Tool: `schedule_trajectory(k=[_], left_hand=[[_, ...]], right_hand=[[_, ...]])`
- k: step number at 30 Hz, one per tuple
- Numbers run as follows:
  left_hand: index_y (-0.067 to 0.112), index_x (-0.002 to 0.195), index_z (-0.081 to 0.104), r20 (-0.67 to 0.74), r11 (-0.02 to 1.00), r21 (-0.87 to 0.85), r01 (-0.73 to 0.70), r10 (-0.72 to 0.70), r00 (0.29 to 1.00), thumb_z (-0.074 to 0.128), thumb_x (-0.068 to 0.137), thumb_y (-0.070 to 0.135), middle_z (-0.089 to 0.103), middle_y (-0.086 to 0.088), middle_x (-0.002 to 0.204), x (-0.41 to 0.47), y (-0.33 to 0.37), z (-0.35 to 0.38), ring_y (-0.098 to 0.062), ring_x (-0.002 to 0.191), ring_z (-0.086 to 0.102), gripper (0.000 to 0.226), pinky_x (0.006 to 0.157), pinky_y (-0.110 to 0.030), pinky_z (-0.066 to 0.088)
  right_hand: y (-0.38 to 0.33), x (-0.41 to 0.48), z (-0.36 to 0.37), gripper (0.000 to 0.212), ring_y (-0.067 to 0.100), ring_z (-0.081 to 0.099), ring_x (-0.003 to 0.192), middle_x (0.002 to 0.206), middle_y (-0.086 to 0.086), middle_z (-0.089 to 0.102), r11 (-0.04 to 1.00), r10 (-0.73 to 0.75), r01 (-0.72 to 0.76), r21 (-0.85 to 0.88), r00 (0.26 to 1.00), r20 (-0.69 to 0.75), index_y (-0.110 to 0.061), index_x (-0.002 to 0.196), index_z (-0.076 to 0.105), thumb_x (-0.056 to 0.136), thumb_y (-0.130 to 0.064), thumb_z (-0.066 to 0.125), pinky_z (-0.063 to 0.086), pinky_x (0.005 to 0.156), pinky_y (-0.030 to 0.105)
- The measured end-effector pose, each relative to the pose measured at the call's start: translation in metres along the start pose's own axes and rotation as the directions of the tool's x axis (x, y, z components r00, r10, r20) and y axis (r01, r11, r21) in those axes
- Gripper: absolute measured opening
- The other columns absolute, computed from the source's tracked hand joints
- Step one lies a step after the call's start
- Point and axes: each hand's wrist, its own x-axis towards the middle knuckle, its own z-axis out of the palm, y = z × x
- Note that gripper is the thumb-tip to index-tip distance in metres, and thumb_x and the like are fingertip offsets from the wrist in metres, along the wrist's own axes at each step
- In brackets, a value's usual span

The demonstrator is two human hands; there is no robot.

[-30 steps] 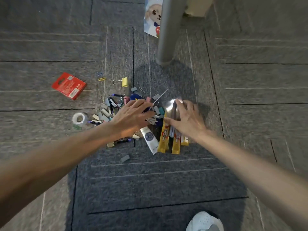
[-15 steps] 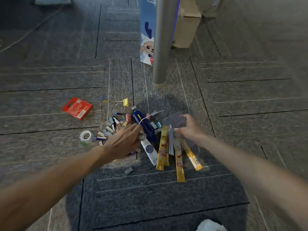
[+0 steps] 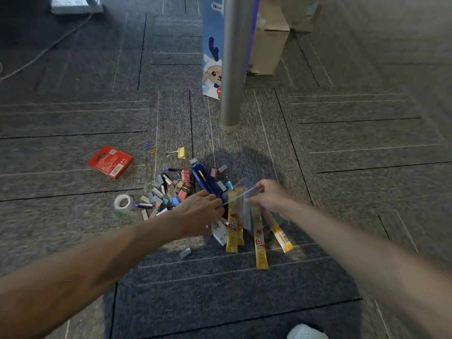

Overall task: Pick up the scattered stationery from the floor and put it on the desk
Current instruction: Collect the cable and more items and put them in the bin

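Observation:
A pile of small stationery (image 3: 168, 189), mostly binder clips and staple blocks, lies on the carpet. A blue utility knife (image 3: 204, 178) sits at its right edge. My left hand (image 3: 198, 211) is down on the pile with its fingers curled at the knife's near end; whether it grips anything is unclear. My right hand (image 3: 269, 196) pinches a clear plastic case (image 3: 244, 189) just above several yellow sachets (image 3: 260, 245). A white tube (image 3: 220, 233) shows beside my left hand. A tape roll (image 3: 123, 203), a red box (image 3: 110, 162) and a yellow binder clip (image 3: 181, 152) lie apart to the left.
A metal desk leg (image 3: 233, 62) stands just beyond the pile. Behind it are a blue cartoon carton (image 3: 211, 57) and a cardboard box (image 3: 269, 45). One loose staple block (image 3: 185, 253) lies nearer me. My white shoe (image 3: 305, 332) is at the bottom edge.
My right hand has closed on the clear case and lifted it off the sachets, which have spread out. My left hand moved right to the knife's near end. The view has pulled back.

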Motion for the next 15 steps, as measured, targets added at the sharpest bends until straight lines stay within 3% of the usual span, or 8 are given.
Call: schedule_trajectory(k=[4, 6, 8, 11, 13, 15], left_hand=[[0.016, 0.103, 0.060, -0.152, 0.998, -0.066, -0.007, -0.003, 0.988, 0.058, 0.081, 0.052, 0.060, 0.003, 0.094, -0.017, -0.019, 0.003, -0.013, 0.078, 0.055, 0.043, 0.078, -0.029, 0.046], [0.018, 0.089, 0.061, -0.254, 0.977, -0.211, 0.034, -0.089, 0.963, 0.057, 0.082, 0.042, 0.060, 0.006, 0.080, -0.029, -0.029, 0.004, -0.009, 0.065, 0.052, 0.025, 0.066, -0.020, 0.045], [0.015, 0.078, 0.058, -0.290, 0.907, -0.413, 0.088, -0.222, 0.931, 0.057, 0.085, 0.026, 0.055, 0.007, 0.070, -0.041, -0.034, 0.000, -0.005, 0.054, 0.045, 0.013, 0.056, -0.010, 0.034], [0.018, 0.072, 0.050, -0.166, 0.735, -0.615, 0.287, -0.476, 0.864, 0.065, 0.086, 0.014, 0.051, 0.011, 0.065, -0.052, -0.035, -0.007, 0.001, 0.049, 0.045, 0.020, 0.044, -0.010, 0.033], [0.017, 0.077, 0.053, -0.051, 0.602, -0.705, 0.375, -0.569, 0.820, 0.065, 0.086, 0.016, 0.059, 0.008, 0.069, -0.057, -0.033, -0.009, 0.000, 0.055, 0.055, 0.015, 0.048, -0.013, 0.041], [0.010, 0.082, 0.057, -0.001, 0.471, -0.788, 0.396, -0.644, 0.765, 0.065, 0.087, 0.019, 0.063, 0.003, 0.070, -0.058, -0.033, -0.013, -0.007, 0.058, 0.059, 0.012, 0.049, -0.018, 0.044]], right_hand=[[-0.013, 0.004, 0.009, 0.028, 0.013, 0.060, 0.087, 0.096, 0.000, 0.061, 1.000, 0.005, -0.006, -0.028, 0.999, -0.036, -0.015, 0.098, 0.058, 0.080, -0.019, 0.078, 0.051, 0.072, 0.028], [-0.016, 0.005, 0.013, 0.029, 0.014, 0.059, 0.089, 0.097, 0.000, 0.060, 1.000, 0.020, -0.021, -0.021, 0.999, -0.046, -0.016, 0.096, 0.056, 0.078, -0.017, 0.079, 0.050, 0.075, 0.029], [-0.019, 0.003, 0.019, 0.034, 0.016, 0.058, 0.094, 0.100, 0.001, 0.060, 0.998, 0.016, -0.017, -0.062, 1.000, -0.015, -0.016, 0.099, 0.056, 0.076, -0.018, 0.081, 0.052, 0.081, 0.033], [-0.024, 0.001, 0.030, 0.037, 0.015, 0.057, 0.093, 0.098, -0.002, 0.058, 0.986, -0.040, 0.052, -0.160, 0.996, 0.081, -0.016, 0.101, 0.054, 0.077, -0.019, 0.081, 0.053, 0.081, 0.035], [-0.027, -0.001, 0.034, 0.035, 0.011, 0.054, 0.087, 0.096, -0.004, 0.056, 0.973, -0.085, 0.106, -0.205, 0.990, 0.110, -0.017, 0.101, 0.051, 0.080, -0.019, 0.079, 0.048, 0.071, 0.028], [-0.027, 0.001, 0.033, 0.033, 0.011, 0.055, 0.088, 0.098, -0.003, 0.057, 0.972, -0.087, 0.109, -0.209, 0.990, 0.112, -0.018, 0.102, 0.050, 0.082, -0.020, 0.077, 0.049, 0.074, 0.030]])
